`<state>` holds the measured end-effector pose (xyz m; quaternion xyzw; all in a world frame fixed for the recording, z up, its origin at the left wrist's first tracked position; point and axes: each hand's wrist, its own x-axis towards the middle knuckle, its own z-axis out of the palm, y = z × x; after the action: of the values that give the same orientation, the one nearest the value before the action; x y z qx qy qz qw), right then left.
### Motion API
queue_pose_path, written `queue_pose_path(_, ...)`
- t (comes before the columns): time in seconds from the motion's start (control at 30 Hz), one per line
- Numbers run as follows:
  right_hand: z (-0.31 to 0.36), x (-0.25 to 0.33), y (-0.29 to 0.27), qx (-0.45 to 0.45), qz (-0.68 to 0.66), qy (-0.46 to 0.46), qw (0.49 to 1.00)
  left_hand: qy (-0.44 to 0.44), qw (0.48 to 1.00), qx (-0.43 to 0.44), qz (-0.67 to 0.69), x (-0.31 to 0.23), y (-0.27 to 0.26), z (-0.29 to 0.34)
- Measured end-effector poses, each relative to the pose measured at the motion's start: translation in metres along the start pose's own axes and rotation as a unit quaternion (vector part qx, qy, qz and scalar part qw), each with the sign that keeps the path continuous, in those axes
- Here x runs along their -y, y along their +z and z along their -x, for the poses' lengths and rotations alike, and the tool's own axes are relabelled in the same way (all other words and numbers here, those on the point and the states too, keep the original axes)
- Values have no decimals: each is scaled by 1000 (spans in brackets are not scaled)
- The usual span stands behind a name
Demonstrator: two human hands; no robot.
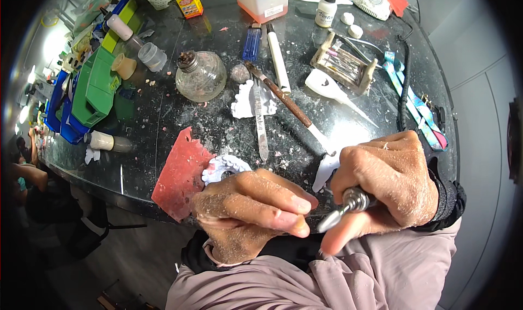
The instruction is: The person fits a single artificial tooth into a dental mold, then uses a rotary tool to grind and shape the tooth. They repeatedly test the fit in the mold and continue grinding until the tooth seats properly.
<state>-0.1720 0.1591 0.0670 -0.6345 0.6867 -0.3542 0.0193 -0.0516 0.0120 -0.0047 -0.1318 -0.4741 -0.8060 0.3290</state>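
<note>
My right hand, dusted with pale powder, is closed round a metal rotary handpiece. Its silver tip points left, toward my left hand. The fingers of that hand are curled together, and whatever lies between them is hidden. Just behind my left knuckles a white plaster dental cast rests partly on a pink wax sheet. Farther back lies another cast, with a metal spatula across it. A brown-handled wax knife slants toward my right hand, over a white piece.
Behind stand a glass burner, a blue lighter, a white pen and a rack of small tools. A white nozzle bottle lies near a lanyard and black cable. Green bins line the left.
</note>
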Motion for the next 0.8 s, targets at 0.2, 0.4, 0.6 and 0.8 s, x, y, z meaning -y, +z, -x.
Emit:
queue_pose_path(0.2,2,-3,6,-11,78,6,997,42,995,71,-58,-2,-10,-8)
queue_pose_path(0.4,3,-7,11,-7,75,-13,997,93,976,154,-122,-7,-26,-15)
queue_pose_path(0.6,8,-6,15,18,67,-14,998,135,949,240,-156,-9,-37,-27)
queue_pose_path(0.8,8,-6,18,1,60,-27,998,100,946,236,-198,-17,-38,-10)
